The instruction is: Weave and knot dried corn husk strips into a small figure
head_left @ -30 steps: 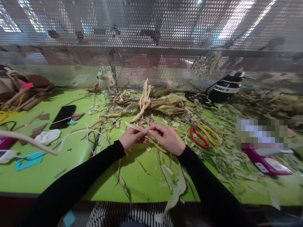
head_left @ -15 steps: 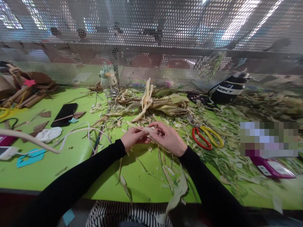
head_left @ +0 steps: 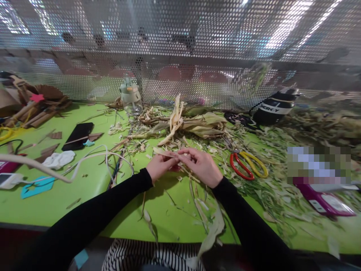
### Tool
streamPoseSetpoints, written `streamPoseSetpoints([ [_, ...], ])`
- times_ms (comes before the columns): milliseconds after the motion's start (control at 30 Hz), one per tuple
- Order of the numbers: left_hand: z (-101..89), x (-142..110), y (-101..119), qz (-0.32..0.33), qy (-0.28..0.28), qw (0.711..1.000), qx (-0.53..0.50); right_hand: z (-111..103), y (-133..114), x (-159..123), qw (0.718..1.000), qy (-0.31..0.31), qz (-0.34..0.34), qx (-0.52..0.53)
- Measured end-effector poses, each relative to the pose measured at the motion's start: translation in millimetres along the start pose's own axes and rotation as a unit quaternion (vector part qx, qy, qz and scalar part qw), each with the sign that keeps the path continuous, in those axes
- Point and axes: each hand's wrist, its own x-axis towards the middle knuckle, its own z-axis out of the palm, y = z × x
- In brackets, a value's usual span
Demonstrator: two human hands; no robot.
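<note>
Both hands meet over the green table, fingers pinched around a pale strip of corn husk. My left hand is closed on its left part, and one end sticks out above the thumb. My right hand pinches it from the other side, fingertips touching or nearly touching the left ones. Just beyond stands a folded husk figure, in front of a heap of dried husks. Toward me, a long loose husk droops over the table's front edge. The fingers hide most of the held strip.
Red-and-yellow-handled scissors lie right of my right hand among scattered scraps. A clear bottle and a black bottle stand before the perforated metal screen. Leftward are a phone, a white cable and a magenta power strip lies far right.
The view has shifted slightly. Both hands stay together on the husk strip, with small finger movements; the right fingers lifted briefly and now lie closer to the left.
</note>
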Motion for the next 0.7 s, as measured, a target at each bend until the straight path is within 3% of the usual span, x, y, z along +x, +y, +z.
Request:
streamPoseSetpoints([
  [467,-0.7,1.3,-2.4,0.03,0.002,1.0,0.007,0.3,1.3,0.5,1.0,0.003,0.004,0.012],
  [700,-3.7,2.1,-0.8,-0.011,-0.009,0.998,-0.053,1.4,4.3,-0.4,0.999,0.008,-0.024,0.023],
])
